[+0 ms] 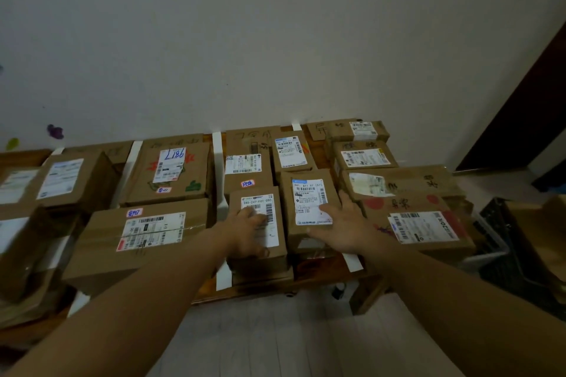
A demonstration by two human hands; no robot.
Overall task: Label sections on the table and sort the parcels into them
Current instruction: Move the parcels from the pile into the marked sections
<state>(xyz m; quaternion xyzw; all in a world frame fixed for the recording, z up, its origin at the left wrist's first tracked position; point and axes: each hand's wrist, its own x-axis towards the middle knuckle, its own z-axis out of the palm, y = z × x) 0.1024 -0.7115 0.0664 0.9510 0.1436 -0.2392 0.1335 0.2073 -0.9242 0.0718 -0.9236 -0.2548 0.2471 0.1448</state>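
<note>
Several brown cardboard parcels with white shipping labels cover a wooden table, split into sections by white tape strips. My left hand rests flat on top of a small parcel at the front of the middle section, covering part of its label. My right hand lies open, fingers spread, on the right side of the neighbouring parcel. Neither hand has a parcel lifted.
A wide flat parcel lies to the left, with larger boxes behind it. Stacked parcels fill the right section. A dark crate stands right of the table. A white wall rises behind; pale floor lies below.
</note>
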